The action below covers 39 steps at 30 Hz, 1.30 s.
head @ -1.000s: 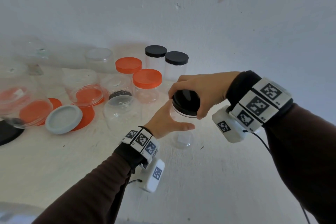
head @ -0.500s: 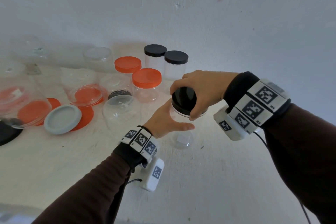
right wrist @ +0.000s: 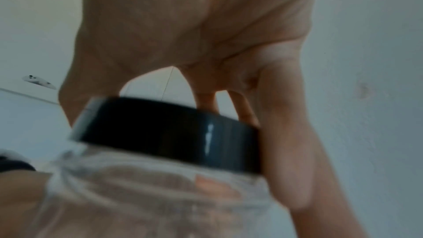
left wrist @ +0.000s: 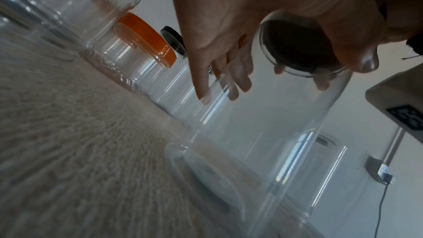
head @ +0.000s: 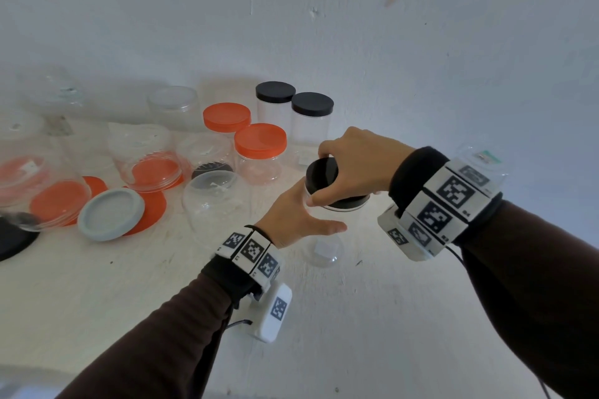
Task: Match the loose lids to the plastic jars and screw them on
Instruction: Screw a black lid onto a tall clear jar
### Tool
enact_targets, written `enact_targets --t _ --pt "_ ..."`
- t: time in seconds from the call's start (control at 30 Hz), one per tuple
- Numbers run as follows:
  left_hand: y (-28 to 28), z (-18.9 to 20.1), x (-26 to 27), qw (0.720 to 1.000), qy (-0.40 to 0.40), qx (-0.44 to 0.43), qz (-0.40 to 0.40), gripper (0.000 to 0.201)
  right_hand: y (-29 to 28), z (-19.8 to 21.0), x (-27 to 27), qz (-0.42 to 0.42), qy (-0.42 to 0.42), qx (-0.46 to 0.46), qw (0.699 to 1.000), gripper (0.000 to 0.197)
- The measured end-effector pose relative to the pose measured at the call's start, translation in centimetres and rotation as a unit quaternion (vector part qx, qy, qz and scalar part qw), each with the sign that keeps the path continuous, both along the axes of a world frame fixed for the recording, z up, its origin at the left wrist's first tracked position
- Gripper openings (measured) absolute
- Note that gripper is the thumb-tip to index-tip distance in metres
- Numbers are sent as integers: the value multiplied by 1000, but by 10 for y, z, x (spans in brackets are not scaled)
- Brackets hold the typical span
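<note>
A clear plastic jar stands on the white table in front of me. My left hand wraps its upper wall, thumb across the front; through the clear jar the left wrist view shows the fingers lying along its far side. A black lid sits on the jar's mouth. My right hand grips that lid from above with curled fingers and thumb. In the right wrist view the black lid sits a little tilted on the jar neck.
At the back stand two black-lidded jars and two orange-lidded jars. To the left are several open clear jars, orange lids, a grey lid and a black lid. Another clear jar stands behind my right wrist.
My right hand has turned on the black lid, the wrist swinging lower and the fingers moving round the rim. The left hand and the jar have stayed in place.
</note>
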State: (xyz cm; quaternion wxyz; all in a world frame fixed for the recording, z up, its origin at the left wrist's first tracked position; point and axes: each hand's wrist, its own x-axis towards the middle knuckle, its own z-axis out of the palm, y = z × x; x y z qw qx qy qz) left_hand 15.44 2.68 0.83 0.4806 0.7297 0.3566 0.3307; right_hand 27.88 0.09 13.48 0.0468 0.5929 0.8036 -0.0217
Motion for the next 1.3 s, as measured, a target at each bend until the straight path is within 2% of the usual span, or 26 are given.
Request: enact_targets --t 0.13,0.2,0.33,0.47,0.6,0.67,0.73,0.8,0.9,1.03,1.17,1.2,1.3 --pt "3 1 -3 1000 15 5 -16 80 1 9 8 40 -11 -112 993 71" --pt "3 2 -3 1000 24 3 -18 75 1 15 12 69 2 -136 988 74" --pt "2 2 -3 1000 23 8 -20 70 1 11 10 64 12 -68 996 68" --pt "3 -1 -4 999 22 16 -17 72 -2 1 3 24 4 6 1000 60" --pt "2 -4 -4 1000 13 12 -10 76 -6 -7 -5 -11 -29 74 997 66" --pt "1 -3 -4 1000 15 12 -12 82 -5 -2 -1 -5 -51 23 998 70" --pt "0 -1 -3 999 25 19 -15 87 -4 8 5 26 -26 -106 994 75" --pt "-1 0 -3 999 31 24 -13 84 -3 15 7 59 -11 -161 985 78" --pt "-1 0 -3 999 31 24 -13 79 -1 13 6 55 5 -117 992 71" --pt "0 -2 -4 999 27 20 -13 77 -6 5 -1 -4 10 -45 999 59" --pt "0 -4 -6 1000 18 18 -8 79 -6 -1 -8 -28 -62 25 997 71" --pt "-1 -4 -6 1000 20 21 -9 81 -6 1 -7 -19 -70 6 997 72" --pt "-1 -1 -5 999 33 30 -7 78 -6 15 2 32 -23 -147 988 74"
